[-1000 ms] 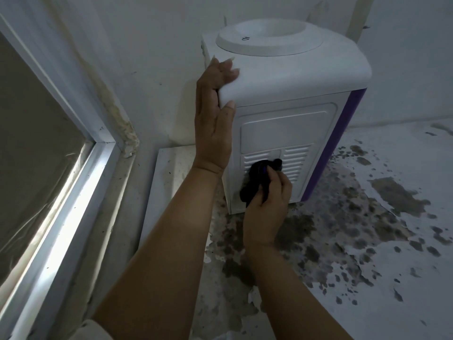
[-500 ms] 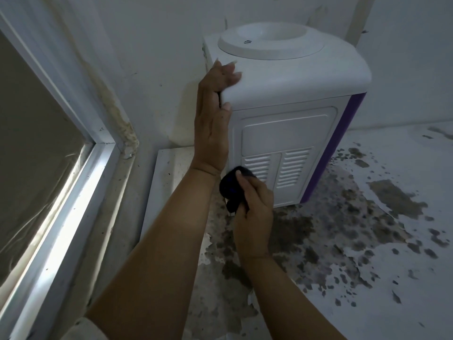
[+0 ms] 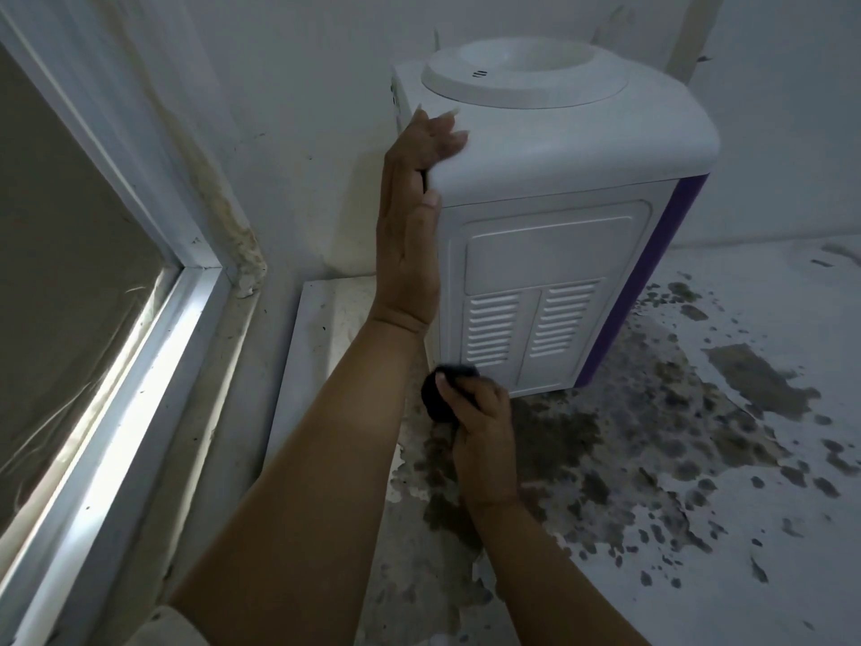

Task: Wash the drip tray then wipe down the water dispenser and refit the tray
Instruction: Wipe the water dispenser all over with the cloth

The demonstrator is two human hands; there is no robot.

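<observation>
Stained floor, white dispenser, left grip flat, right grip clutching cloth

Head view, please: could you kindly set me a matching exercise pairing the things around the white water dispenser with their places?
Things:
1. left hand
2. dark crumpled cloth
3. purple side strip
4. white-framed window

Places:
A. at the dispenser's lower corner, gripped by the right hand
B. far left of the view
C. on the top corner of the white water dispenser
D. along the dispenser's right edge

Pairs: 1-C, 2-A, 3-D, 4-B
</observation>
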